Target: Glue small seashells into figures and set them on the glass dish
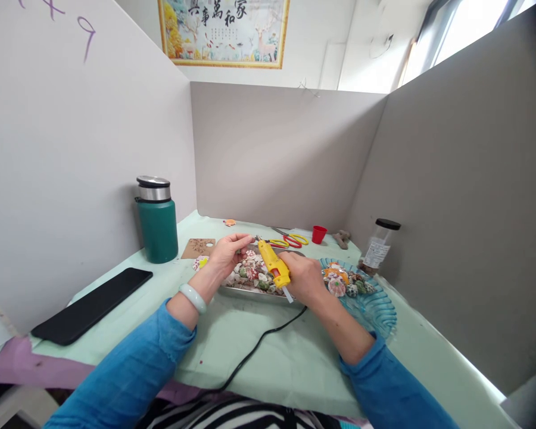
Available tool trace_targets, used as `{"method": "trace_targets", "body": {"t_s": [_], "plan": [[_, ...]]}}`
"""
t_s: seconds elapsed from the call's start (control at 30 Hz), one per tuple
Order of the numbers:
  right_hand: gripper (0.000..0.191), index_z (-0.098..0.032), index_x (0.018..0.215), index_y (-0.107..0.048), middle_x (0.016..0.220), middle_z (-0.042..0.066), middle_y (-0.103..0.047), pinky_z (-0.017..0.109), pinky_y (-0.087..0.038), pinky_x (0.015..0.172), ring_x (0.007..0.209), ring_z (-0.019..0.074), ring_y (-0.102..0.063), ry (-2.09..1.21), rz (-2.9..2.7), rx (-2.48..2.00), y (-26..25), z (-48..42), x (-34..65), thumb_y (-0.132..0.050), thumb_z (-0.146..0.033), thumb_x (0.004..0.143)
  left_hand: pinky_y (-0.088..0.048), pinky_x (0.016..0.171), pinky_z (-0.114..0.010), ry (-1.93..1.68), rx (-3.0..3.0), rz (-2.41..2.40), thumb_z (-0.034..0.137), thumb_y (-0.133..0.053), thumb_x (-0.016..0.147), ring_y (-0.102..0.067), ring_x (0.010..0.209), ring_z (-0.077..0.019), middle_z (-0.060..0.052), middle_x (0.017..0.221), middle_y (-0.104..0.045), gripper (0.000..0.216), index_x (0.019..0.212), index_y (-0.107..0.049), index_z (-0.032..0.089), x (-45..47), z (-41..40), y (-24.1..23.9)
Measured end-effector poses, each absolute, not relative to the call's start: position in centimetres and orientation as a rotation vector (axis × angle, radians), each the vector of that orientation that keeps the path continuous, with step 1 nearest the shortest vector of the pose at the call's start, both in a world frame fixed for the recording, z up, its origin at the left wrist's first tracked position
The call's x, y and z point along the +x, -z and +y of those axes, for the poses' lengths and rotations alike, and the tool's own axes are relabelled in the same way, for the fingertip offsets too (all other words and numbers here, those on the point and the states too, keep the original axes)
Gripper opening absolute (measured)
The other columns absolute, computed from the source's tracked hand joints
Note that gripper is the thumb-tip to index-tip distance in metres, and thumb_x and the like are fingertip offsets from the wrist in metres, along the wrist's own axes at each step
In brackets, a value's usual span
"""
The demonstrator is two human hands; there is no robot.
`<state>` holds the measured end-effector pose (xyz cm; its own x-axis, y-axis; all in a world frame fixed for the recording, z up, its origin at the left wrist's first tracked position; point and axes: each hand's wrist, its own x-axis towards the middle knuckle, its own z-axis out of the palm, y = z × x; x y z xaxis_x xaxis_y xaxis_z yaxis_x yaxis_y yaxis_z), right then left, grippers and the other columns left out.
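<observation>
My right hand (304,275) is wrapped round a yellow hot glue gun (271,260), its nozzle pointing up and left. A whitish glue stick (288,294) pokes out of its back end. The fingers of my left hand (230,253) are pinched together close to the nozzle; whatever they hold is too small to make out. Below both hands lies a metal tray (245,293) filled with small seashells (255,273). Right of it, a blue glass plate (384,313) bears more shells (337,285), partly hidden by my right forearm.
A green bottle (157,229) and a black phone-like slab (93,304) are at left. Behind the tray lie scissors (295,240), a red cup (318,234) and a brown card (198,248). A black-lidded jar (377,247) stands right. A black cord (254,351) crosses the front. Partitions surround the table.
</observation>
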<state>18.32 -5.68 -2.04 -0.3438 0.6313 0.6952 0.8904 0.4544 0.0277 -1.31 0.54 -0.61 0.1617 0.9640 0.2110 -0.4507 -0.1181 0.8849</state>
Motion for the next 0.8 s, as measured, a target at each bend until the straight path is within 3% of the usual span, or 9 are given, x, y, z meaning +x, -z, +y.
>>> {"method": "trace_targets", "body": {"t_s": [0.47,0.63,0.8], "plan": [[0.016,-0.02,0.087,-0.062,0.075,0.003,-0.066,0.026,-0.025,0.056,0.066,0.015,-0.056,0.501,-2.109,-1.269,2.0,-5.8,18.3,-0.052,-0.031,0.08,-0.032,0.045,-0.018,-1.372,1.118,0.676,0.025,-0.082,0.055,-0.042,0.048,-0.0023,-0.001,0.072,-0.063,0.028,0.075,-0.067,0.012,-1.3,0.6,0.7],[0.011,-0.022,0.087,-0.06,0.079,0.003,-0.068,0.028,-0.024,0.055,0.067,0.0174,-0.059,0.498,-1.974,-1.511,2.0,-5.2,18.7,-0.052,-0.025,0.08,-0.031,0.044,-0.019,-1.391,1.093,0.704,0.028,-0.081,0.055,-0.042,0.047,-0.0025,-0.001,0.073,-0.063,0.028,0.074,-0.065,0.013,-1.4,0.3,0.4],[0.024,-0.024,0.102,-0.058,0.09,0.005,-0.069,0.028,-0.027,0.056,0.072,0.0199,-0.062,0.405,-2.049,-1.761,2.0,-4.7,19.1,-0.057,-0.026,0.077,-0.032,0.045,-0.018,-1.382,1.104,0.69,0.029,-0.08,0.057,-0.042,0.049,-0.0026,-0.001,0.076,-0.063,0.029,0.076,-0.065,0.013,-1.5,0.3,0.5]]}}
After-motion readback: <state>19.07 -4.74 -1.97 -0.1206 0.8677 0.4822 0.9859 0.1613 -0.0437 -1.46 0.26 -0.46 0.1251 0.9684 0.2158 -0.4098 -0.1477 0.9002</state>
